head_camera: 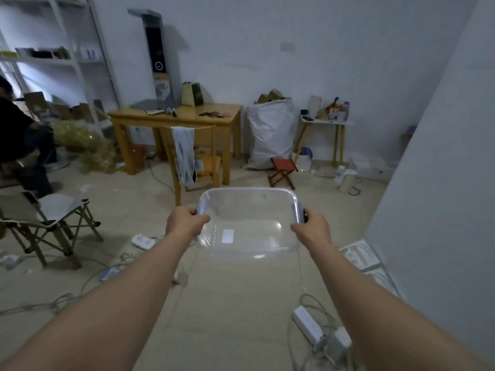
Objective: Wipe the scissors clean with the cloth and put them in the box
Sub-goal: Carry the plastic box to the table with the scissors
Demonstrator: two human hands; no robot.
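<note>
as the left hand (184,223) and right hand (310,228) curled their fingers (193,211) tight round the handles (301,212), the clear box (249,253) hung empty and level above the floor (235,303). it was best carried level to the bench (187,115), minding cables (308,298) underfoot; scissors were not discernible.

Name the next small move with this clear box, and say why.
Likely carry the box forward and set it down on the wooden table. The left hand and right hand each grip a side handle, so neither is free for wiping. The box looks empty, I cannot make out scissors for certain, and a cloth hangs over the chair by that table.
</note>
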